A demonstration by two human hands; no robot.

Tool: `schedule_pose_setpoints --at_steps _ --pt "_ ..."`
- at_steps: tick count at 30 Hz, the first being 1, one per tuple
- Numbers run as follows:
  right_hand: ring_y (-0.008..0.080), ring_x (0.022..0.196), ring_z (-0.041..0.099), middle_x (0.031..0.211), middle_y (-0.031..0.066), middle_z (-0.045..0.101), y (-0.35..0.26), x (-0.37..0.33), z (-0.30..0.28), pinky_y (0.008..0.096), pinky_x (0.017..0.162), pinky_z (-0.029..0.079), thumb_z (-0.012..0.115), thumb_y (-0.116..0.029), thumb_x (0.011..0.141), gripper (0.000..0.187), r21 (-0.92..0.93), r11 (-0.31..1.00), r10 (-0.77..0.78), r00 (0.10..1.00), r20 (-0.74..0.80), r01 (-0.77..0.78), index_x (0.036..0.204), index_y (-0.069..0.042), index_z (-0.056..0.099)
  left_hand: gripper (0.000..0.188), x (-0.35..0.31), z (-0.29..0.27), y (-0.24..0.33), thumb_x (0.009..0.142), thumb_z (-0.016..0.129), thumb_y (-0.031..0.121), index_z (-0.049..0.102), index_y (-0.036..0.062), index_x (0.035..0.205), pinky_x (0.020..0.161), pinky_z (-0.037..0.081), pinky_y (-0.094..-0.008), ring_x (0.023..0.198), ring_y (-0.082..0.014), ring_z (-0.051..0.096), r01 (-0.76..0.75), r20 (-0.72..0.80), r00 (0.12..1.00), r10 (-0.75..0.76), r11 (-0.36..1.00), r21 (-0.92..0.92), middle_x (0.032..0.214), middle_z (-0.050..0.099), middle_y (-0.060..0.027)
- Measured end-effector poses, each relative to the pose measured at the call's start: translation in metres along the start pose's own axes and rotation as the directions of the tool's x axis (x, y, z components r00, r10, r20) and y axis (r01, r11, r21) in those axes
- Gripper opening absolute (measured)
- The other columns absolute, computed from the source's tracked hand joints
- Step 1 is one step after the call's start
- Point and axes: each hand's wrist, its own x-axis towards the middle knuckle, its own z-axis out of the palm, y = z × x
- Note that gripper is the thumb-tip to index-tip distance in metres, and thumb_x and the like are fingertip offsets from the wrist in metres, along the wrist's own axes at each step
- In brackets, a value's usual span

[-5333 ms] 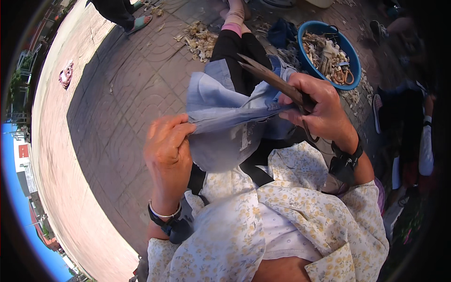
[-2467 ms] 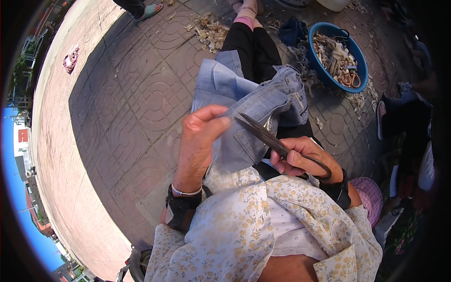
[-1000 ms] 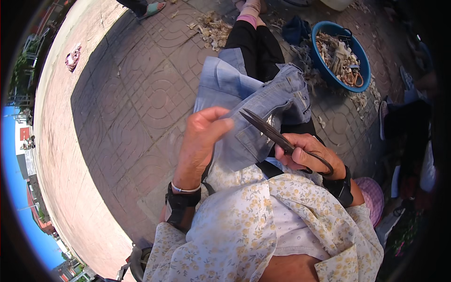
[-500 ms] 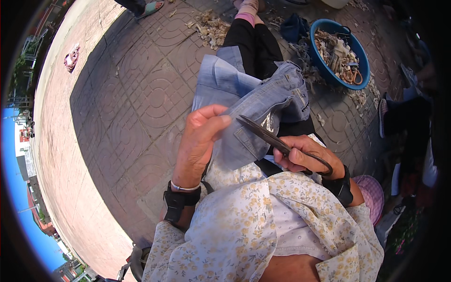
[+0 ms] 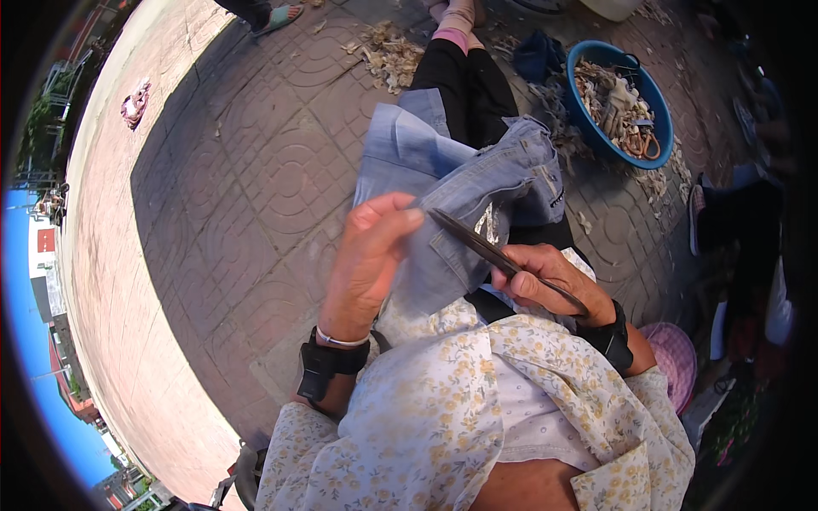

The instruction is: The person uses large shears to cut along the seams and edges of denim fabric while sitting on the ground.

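A pair of light blue denim jeans (image 5: pixel 407 146) lies bunched across my lap and legs. My left hand (image 5: pixel 368 260) is closed in a pinch on an edge of the denim at the left. Dark metal scissors (image 5: pixel 470 238) are in my right hand (image 5: pixel 545 279), its fingers wrapped round the handles. Their blades look together and point up and left, tips against or just over the denim close to my left fingertips. Whether the tips are in the cloth I cannot tell.
A blue tub (image 5: pixel 662 119) stands ahead to the right, filled with cloth scraps and orange-handled scissors (image 5: pixel 651 147). Scraps (image 5: pixel 392 58) lie piled on the paving beyond my legs. Dark blue cloth (image 5: pixel 538 56) sits beside the tub. Other people's feet show at the upper left and right.
The scissors have turned in my right hand: the handle loop that stood out before now shows edge-on. My left hand keeps its pinch on the denim, with slight blur.
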Motion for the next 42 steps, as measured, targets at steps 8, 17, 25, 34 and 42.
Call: schedule_pose_setpoints --at_steps 8,17,25,34,42 --pt "0.0067 0.053 0.04 0.059 -0.0023 0.042 0.0 0.007 0.007 0.025 0.047 0.034 0.05 -0.049 0.093 0.048 -0.19 0.98 -0.066 0.996 -0.061 0.053 0.077 -0.004 0.05 0.009 -0.001 -0.005 0.006 0.083 0.061 0.01 0.063 0.0041 0.088 0.051 0.034 -0.0146 0.059 0.0002 0.051 -0.054 0.025 0.998 0.052 0.996 0.071 0.074 0.063 0.0033" --pt "0.0048 0.052 0.041 0.059 -0.0033 0.045 0.002 0.013 0.012 0.0225 0.045 0.033 0.053 -0.039 0.095 0.038 -0.099 0.995 -0.038 0.993 -0.108 0.027 0.08 -0.004 0.052 0.008 0.015 -0.014 0.007 0.083 0.061 0.005 0.062 0.0027 0.09 0.064 0.047 -0.0163 0.068 -0.0048 0.061 -0.08 0.084 0.993 0.083 0.996 -0.037 0.081 0.066 0.0003" --pt "0.0048 0.052 0.037 0.062 -0.0038 0.041 -0.001 0.012 0.014 0.0228 0.045 0.029 0.048 -0.054 0.092 0.05 0.034 0.998 -0.041 0.996 -0.08 0.043 0.079 -0.006 0.05 0.01 0.008 -0.001 0.016 0.082 0.058 0.007 0.062 0.0008 0.09 0.068 0.047 -0.0194 0.07 -0.0066 0.06 -0.084 0.107 0.99 0.091 0.994 -0.068 0.081 0.065 -0.0017" --pt "0.0062 0.052 0.038 0.059 -0.0026 0.04 0.007 0.009 0.011 0.024 0.046 0.031 0.045 -0.059 0.091 0.055 -0.015 0.997 -0.074 0.995 -0.072 0.073 0.08 -0.005 0.05 0.011 0.005 0.005 0.012 0.082 0.057 0.009 0.06 -0.0004 0.087 0.072 0.046 -0.0202 0.073 -0.008 0.058 -0.058 0.112 0.991 0.071 0.992 -0.115 0.082 0.064 -0.0032" --pt "0.0052 0.049 0.038 0.059 -0.0025 0.042 0.0 0.01 0.013 0.0227 0.043 0.03 0.046 -0.056 0.092 0.052 0.015 0.994 -0.102 0.985 -0.141 0.105 0.077 -0.006 0.049 0.013 0.001 0.008 0.0 0.081 0.057 0.007 0.061 -0.0013 0.091 0.069 0.047 -0.02 0.07 -0.0077 0.059 0.025 0.097 0.995 -0.026 1.0 0.012 0.081 0.065 -0.0033"
